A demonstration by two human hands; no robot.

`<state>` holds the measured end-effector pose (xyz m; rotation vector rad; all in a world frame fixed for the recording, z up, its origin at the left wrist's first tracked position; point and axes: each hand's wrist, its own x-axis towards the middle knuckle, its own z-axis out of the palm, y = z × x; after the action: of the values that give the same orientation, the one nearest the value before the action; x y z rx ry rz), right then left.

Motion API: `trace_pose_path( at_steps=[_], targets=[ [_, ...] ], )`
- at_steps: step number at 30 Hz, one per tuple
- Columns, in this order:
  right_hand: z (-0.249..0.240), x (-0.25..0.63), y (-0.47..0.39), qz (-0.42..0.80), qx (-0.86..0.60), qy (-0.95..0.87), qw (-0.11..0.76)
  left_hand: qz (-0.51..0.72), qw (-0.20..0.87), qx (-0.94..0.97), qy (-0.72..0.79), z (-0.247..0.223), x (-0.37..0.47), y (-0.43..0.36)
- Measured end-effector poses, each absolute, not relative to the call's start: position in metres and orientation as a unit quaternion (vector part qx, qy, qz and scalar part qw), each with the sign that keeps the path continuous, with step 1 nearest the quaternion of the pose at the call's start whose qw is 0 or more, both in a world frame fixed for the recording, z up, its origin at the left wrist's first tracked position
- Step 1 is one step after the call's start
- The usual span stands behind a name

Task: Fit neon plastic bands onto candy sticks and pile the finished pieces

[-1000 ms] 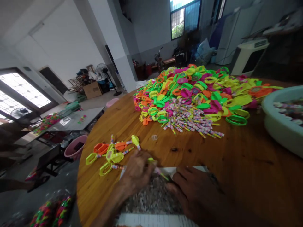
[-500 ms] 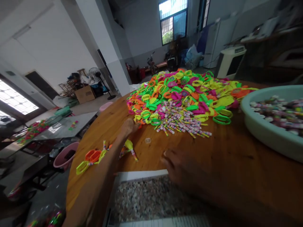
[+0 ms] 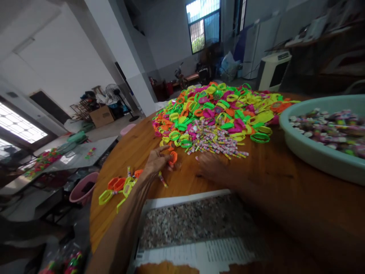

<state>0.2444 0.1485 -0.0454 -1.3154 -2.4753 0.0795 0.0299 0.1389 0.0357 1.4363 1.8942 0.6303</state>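
Observation:
My left hand (image 3: 156, 161) holds an orange plastic ring-shaped piece (image 3: 172, 158) at the near left edge of a big pile of neon plastic pieces (image 3: 205, 106). Blurred by motion, my right hand (image 3: 212, 165) is at the near edge of a heap of small printed sticks (image 3: 213, 140); its fingers and anything in them cannot be made out. Left of my left forearm lie several orange and yellow pieces (image 3: 116, 183). One printed stick (image 3: 162, 179) lies just right of my left wrist. A speckled stone slab (image 3: 194, 219) rests on printed paper (image 3: 211, 253) between my forearms.
A pale green basin (image 3: 319, 152) of small wrapped items stands at the right of the round wooden table (image 3: 128, 142). Beyond the left edge are a pink tub (image 3: 82, 198) and a grey table (image 3: 74, 160) with more neon pieces. A person's legs show at lower left.
My left hand now has an orange piece raised in its fingers. My right hand has moved forward to the stick heap. The view has shifted slightly.

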Motion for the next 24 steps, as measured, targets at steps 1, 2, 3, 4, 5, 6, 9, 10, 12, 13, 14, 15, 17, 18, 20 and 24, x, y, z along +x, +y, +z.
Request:
trace_pose_path(
  at_steps=[1,2,3,4,5,6,9,10,12,13,14,15,17,18,20,24],
  targets=[
    [-0.041,0.249,0.141,0.039,-0.458,-0.875,0.152,0.257,0.375,0.548,0.702,0.038,0.037,0.123],
    [-0.035,0.255,0.131,0.057,-0.455,-0.878,0.14,0.28,0.424,0.543,0.668,0.039,0.044,0.109],
    [-0.029,0.26,0.118,0.078,-0.453,-0.878,0.138,0.3,0.465,0.534,0.639,0.039,0.051,0.095],
    [-0.023,0.265,0.104,0.102,-0.45,-0.875,0.144,0.318,0.5,0.523,0.613,0.038,0.056,0.083],
    [-0.018,0.269,0.088,0.138,-0.448,-0.867,0.168,0.327,0.524,0.514,0.595,0.035,0.061,0.073],
    [-0.014,0.274,0.071,0.169,-0.444,-0.859,0.189,0.327,0.535,0.511,0.588,0.031,0.066,0.064],
    [-0.015,0.285,0.028,0.179,-0.418,-0.868,0.197,0.32,0.513,0.536,0.589,0.014,0.075,0.045],
    [-0.019,0.288,0.018,0.159,-0.403,-0.88,0.193,0.32,0.488,0.555,0.592,0.008,0.078,0.04],
    [-0.028,0.289,0.006,0.11,-0.382,-0.897,0.192,0.32,0.416,0.597,0.607,0.0,0.08,0.034],
    [-0.032,0.288,0.004,0.09,-0.381,-0.899,0.197,0.314,0.377,0.614,0.618,-0.002,0.081,0.032],
    [-0.034,0.286,0.004,0.077,-0.387,-0.897,0.199,0.301,0.34,0.63,0.631,-0.003,0.081,0.03],
    [-0.036,0.284,0.004,0.067,-0.396,-0.894,0.199,0.285,0.306,0.642,0.643,-0.002,0.08,0.029],
    [-0.037,0.278,0.006,0.05,-0.415,-0.888,0.191,0.254,0.263,0.657,0.659,0.001,0.077,0.025],
    [-0.036,0.276,0.007,0.041,-0.422,-0.887,0.185,0.239,0.252,0.663,0.664,0.003,0.075,0.023],
    [-0.035,0.274,0.007,0.033,-0.423,-0.887,0.183,0.214,0.237,0.67,0.67,0.005,0.07,0.02],
    [-0.033,0.273,0.004,0.106,-0.403,-0.881,0.223,0.185,0.232,0.676,0.674,0.004,0.062,0.014]
  ],
)
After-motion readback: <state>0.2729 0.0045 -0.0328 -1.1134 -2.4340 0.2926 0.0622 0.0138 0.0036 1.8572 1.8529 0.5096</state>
